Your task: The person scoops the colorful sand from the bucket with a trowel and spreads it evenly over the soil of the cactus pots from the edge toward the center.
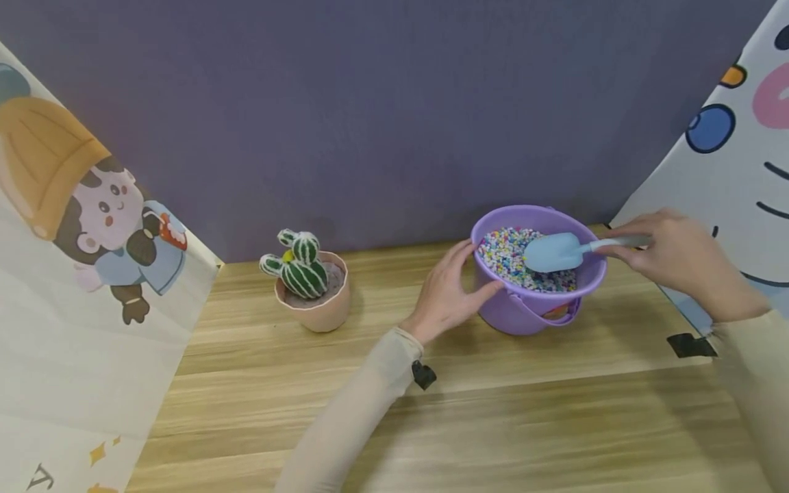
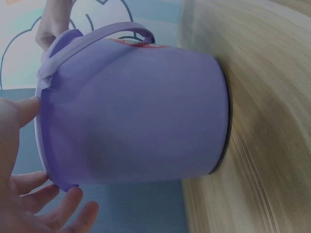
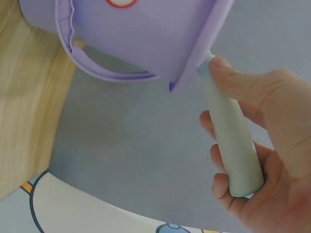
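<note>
A purple bucket [image 1: 520, 311] stands upright at the right, filled with small multicoloured beads [image 1: 507, 252]. My right hand [image 1: 668, 250] grips the handle of a light blue toy shovel [image 1: 555, 253], its blade over the beads inside the rim. In the right wrist view, the pale shovel handle [image 3: 231, 131] lies between thumb and curled fingers, while the blade is hidden behind the bucket wall. With thumb and fingertips spread along the rim, my left hand [image 1: 448, 294] holds the bucket's left side. The left wrist view shows that thumb [image 2: 26, 110] touching the rim.
Left of the bucket, a knitted cactus [image 1: 305, 274] sits in a pink pot [image 1: 323, 315] on the wood-patterned table [image 1: 246, 383]. A dark grey-blue panel [image 1: 345, 123] rises behind. Printed cartoon sheets [image 1: 49, 329] border both sides. The bucket's handle [image 2: 99, 36] hangs down in front.
</note>
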Action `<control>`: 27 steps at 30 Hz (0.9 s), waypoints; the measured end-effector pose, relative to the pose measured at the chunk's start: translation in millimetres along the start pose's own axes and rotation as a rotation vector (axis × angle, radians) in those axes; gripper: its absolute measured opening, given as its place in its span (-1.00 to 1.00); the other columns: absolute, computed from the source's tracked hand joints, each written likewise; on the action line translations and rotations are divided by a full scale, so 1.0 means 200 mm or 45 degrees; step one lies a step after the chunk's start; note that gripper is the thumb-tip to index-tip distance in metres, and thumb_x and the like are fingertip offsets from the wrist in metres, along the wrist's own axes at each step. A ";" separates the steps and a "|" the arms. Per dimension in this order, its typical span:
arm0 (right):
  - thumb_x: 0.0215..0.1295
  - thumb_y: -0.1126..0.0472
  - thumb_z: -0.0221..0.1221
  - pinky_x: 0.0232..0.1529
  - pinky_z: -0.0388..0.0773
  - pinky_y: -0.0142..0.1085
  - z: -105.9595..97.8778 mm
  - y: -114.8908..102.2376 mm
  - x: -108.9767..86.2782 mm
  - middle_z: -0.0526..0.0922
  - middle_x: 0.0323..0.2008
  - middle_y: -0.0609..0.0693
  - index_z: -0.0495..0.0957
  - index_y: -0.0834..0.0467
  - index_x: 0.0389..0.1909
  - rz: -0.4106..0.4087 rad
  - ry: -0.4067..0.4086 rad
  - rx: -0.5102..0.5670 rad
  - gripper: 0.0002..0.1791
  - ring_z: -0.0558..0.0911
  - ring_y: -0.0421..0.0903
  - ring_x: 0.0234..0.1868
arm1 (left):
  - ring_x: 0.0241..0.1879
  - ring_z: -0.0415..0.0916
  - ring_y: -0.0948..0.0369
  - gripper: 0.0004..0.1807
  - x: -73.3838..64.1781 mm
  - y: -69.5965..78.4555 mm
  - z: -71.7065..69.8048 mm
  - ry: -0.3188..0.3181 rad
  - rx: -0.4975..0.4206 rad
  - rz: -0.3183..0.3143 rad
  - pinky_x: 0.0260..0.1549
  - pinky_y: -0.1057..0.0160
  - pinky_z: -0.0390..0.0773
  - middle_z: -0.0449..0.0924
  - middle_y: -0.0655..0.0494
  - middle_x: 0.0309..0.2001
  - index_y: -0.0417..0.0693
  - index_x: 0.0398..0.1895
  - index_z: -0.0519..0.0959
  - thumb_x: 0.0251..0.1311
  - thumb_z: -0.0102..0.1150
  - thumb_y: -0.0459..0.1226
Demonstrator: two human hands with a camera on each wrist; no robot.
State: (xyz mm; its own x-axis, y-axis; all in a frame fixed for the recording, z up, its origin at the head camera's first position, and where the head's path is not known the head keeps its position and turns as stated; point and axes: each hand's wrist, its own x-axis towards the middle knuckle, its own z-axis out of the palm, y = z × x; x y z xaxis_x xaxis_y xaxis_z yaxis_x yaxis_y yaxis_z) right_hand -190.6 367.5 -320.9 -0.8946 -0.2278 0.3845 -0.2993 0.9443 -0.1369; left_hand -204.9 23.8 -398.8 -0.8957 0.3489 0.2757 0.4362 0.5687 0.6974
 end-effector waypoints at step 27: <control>-0.10 0.17 0.64 -0.12 0.58 0.23 0.14 -0.07 0.06 0.85 -0.32 0.23 0.87 0.20 -0.32 -0.193 0.167 0.026 -0.71 0.72 0.29 -0.24 | 0.47 0.47 0.07 -0.05 0.01 0.00 -0.01 0.022 -0.011 0.006 0.45 -0.09 0.49 0.28 0.14 0.64 0.06 0.61 0.35 0.23 0.44 0.20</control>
State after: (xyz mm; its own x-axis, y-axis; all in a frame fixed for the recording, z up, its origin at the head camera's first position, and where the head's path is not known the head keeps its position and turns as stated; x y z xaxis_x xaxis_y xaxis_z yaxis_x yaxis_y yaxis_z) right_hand -206.2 345.1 -340.6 -0.7882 -0.3330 0.5176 -0.4354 0.8961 -0.0865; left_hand -207.3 23.3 -397.4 -0.8950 0.3386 0.2904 0.4398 0.5607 0.7016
